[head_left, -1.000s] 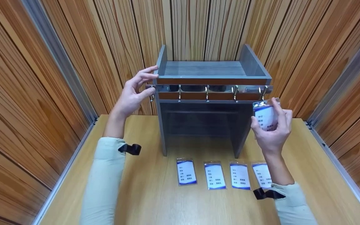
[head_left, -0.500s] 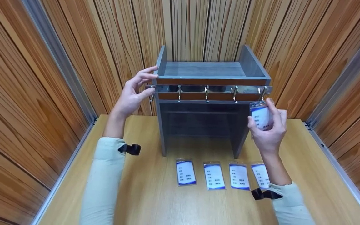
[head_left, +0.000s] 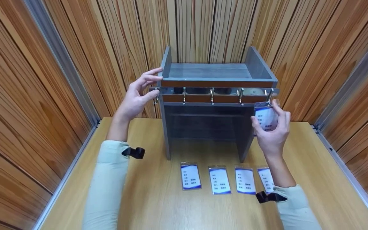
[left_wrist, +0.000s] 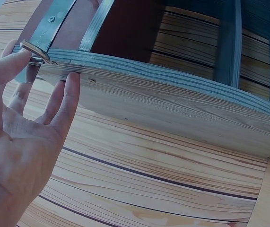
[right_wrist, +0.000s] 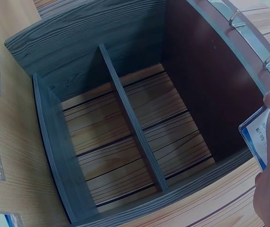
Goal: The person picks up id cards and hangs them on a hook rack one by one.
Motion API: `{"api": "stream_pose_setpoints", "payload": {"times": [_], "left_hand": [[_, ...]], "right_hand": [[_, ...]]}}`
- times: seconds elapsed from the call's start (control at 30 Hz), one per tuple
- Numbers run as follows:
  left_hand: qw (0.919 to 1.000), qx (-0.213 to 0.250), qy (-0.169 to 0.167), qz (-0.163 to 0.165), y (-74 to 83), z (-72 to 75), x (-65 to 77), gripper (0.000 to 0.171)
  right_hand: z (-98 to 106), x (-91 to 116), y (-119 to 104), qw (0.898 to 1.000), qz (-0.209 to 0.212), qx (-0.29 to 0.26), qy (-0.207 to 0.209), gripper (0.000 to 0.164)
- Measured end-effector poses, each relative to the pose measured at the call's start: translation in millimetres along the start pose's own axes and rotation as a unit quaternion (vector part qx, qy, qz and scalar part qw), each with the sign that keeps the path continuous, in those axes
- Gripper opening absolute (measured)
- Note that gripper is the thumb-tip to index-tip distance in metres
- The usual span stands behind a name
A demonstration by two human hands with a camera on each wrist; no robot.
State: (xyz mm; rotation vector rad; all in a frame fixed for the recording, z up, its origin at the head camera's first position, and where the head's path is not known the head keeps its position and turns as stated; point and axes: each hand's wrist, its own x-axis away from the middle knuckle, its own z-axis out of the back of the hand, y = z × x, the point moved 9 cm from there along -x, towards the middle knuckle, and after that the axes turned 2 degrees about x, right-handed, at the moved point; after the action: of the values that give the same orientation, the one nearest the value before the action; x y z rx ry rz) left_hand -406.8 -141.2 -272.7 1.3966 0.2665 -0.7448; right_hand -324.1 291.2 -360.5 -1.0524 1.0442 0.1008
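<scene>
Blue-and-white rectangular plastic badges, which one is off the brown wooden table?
The badge gripped by the right hand, near the rightmost silver metal hook; the other four lie on the table.

Four cards (head_left: 219, 180) on table (head_left: 158, 204), before shelf (head_left: 206, 70); hook rail (head_left: 198, 91) across shelf's front; wall (head_left: 193, 32) behind.

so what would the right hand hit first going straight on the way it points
Most likely the rightmost hook, at the top edge of the badge the right hand holds, though depth is hard to judge.
</scene>
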Motion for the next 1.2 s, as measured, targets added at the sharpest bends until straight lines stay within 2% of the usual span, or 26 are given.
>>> {"api": "stream_pose_setpoints", "payload": {"times": [0.27, 0.57, 0.93, 1.2], "left_hand": [[1.0000, -0.001, -0.002, -0.003, -0.7, -1.9, -1.4, 0.035], [1.0000, 0.004, -0.006, 0.000, -1.0, -5.2, -4.4, 0.035], [0.9999, 0.011, -0.006, 0.004, -2.4, -4.5, -2.6, 0.033], [1.0000, 0.000, -0.004, 0.000, -0.5, -2.2, -4.1, 0.034]], "right_hand": [[3, 1, 2, 1.000, -0.002, 0.000, -0.003, 0.075], [7, 6, 8, 1.000, 0.018, -0.011, -0.003, 0.080], [14, 22, 25, 1.000, 0.002, -0.004, -0.016, 0.083], [19, 26, 30, 0.999, 0.042, 0.012, -0.024, 0.078]]}}
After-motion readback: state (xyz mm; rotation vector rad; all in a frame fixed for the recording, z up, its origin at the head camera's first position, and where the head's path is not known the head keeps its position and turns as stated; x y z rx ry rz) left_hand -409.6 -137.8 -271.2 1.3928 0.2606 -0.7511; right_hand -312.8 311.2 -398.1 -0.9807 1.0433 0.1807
